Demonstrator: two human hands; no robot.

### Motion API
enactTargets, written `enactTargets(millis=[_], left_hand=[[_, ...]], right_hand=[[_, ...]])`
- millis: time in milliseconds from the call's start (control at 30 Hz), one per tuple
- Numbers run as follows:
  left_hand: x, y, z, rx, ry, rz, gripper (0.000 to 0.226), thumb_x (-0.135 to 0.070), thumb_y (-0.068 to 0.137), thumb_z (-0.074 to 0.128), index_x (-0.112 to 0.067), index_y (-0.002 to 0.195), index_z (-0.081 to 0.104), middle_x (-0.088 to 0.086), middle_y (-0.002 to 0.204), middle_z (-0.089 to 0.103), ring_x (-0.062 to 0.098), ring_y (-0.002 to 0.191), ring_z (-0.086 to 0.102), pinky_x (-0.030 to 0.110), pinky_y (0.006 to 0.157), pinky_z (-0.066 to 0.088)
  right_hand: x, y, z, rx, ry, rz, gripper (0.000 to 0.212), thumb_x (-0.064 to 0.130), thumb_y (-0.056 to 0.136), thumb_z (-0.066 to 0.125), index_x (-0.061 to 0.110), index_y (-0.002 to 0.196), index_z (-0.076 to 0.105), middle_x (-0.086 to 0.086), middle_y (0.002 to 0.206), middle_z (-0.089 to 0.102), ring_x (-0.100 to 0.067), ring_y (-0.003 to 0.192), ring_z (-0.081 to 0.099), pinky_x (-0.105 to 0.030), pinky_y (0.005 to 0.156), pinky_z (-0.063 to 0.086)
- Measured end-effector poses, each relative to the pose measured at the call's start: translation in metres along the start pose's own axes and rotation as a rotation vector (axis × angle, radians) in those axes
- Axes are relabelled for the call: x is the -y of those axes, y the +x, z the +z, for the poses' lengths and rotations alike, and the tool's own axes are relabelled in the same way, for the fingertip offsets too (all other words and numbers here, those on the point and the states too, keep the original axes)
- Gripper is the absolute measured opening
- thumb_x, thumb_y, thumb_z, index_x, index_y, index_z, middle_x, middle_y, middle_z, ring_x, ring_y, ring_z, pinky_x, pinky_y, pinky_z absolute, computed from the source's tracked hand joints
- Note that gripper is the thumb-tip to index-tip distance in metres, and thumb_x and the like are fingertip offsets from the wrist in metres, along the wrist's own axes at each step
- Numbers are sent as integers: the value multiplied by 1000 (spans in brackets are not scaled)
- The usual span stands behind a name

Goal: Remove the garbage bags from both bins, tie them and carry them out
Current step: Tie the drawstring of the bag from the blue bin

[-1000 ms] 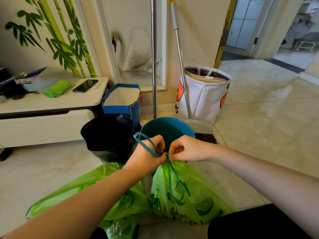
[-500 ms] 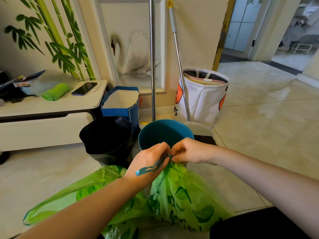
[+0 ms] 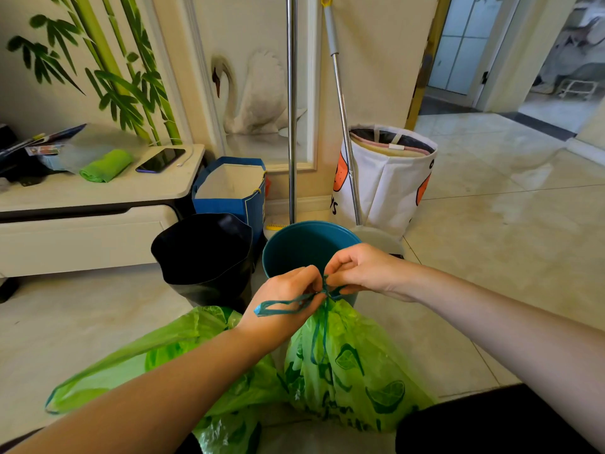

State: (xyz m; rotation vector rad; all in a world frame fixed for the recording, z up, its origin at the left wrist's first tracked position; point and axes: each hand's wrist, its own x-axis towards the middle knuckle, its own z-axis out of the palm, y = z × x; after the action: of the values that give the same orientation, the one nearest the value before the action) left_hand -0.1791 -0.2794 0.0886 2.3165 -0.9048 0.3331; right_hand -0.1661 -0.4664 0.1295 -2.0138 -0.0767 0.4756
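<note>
A green garbage bag (image 3: 353,371) with lime prints stands on the floor right in front of me, its mouth gathered by a teal drawstring (image 3: 284,304). My left hand (image 3: 284,299) and my right hand (image 3: 363,270) both pinch the drawstring at the bag's neck, fingertips almost touching; a loop of string lies over my left hand. A second green bag (image 3: 137,365) lies slack on the floor to the left, mouth open. Behind the hands stand the teal bin (image 3: 294,247) and a black bin (image 3: 203,253), both with no bag inside.
A blue paper bag (image 3: 229,194), a white fabric basket (image 3: 389,178) and two upright poles (image 3: 291,109) stand against the wall behind the bins. A low white cabinet (image 3: 85,221) with a phone and a green roll is on the left. A doorway opens at the far right.
My hands have come together at the bag's neck. The drawstring loop that stood up behind my left hand now lies across it, and the string is drawn tighter.
</note>
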Motion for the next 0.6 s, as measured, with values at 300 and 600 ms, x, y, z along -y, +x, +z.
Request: enactTargets(millis=[300, 600], left_hand=[[-2, 1, 1, -5, -2, -24, 15, -24, 83, 68, -19, 82, 54, -15, 71, 50, 8, 68, 52, 25, 59, 48], [-1, 4, 1, 12, 0, -28, 14, -23, 83, 68, -18, 80, 55, -10, 73, 57, 8, 66, 54, 22, 58, 47]], right_hand=[[5, -1, 0, 9, -40, -53, 9, 10, 87, 63, 19, 85, 63, -6, 80, 65, -16, 79, 64, -32, 81, 57], [1, -5, -16, -172, -888, -289, 9, 31, 83, 66, 30, 82, 56, 9, 83, 56, -14, 79, 56, -36, 70, 50]])
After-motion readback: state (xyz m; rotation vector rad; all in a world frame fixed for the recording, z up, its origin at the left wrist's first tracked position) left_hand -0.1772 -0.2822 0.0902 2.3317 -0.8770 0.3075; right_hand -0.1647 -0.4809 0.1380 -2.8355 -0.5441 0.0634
